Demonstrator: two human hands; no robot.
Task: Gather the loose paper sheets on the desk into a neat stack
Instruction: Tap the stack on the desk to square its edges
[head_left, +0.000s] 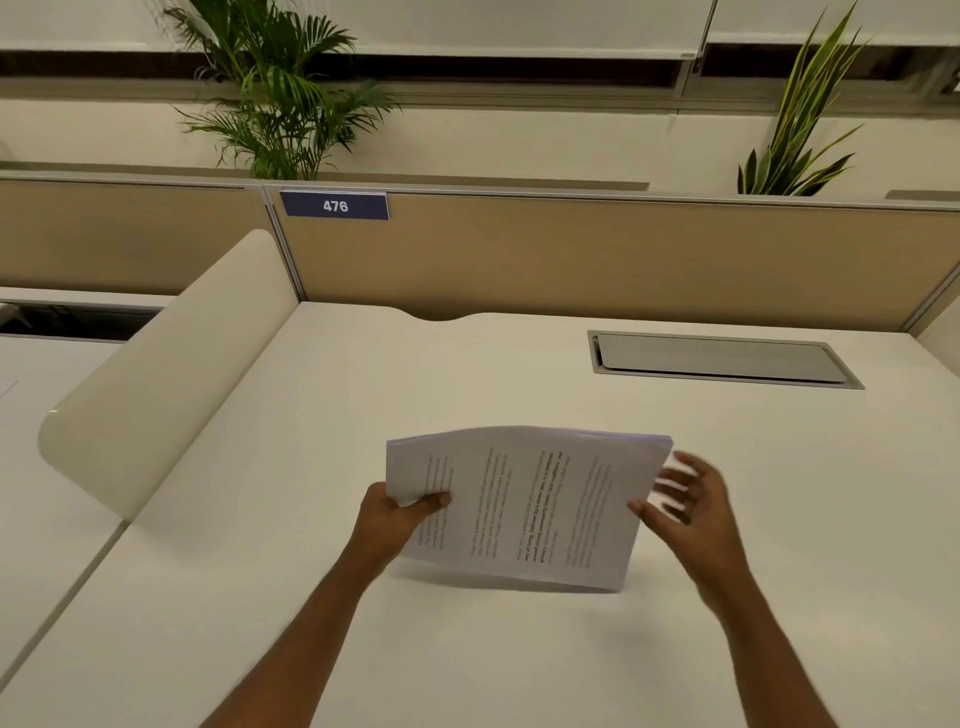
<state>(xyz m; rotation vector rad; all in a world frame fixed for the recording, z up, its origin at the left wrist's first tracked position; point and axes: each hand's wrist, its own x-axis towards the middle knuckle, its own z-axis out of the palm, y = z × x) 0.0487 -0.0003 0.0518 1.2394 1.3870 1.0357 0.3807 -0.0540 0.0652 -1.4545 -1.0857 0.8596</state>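
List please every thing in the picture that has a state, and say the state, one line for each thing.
paper sheets: gathered in one stack, held on edge, bottom edge on the desk
left hand: closed on the stack's left edge
right hand: fingers spread at the stack's right edge, blurred
desk: no loose sheets visible on it
cable hatch: lid closed
number plate: fixed on the partition, reads 476

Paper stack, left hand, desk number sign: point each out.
paper stack (524, 506), head view, middle of the printed top sheet.
left hand (397, 512), head view, back of the hand gripping the stack's left edge.
desk number sign (335, 206), head view, on the digits 476.
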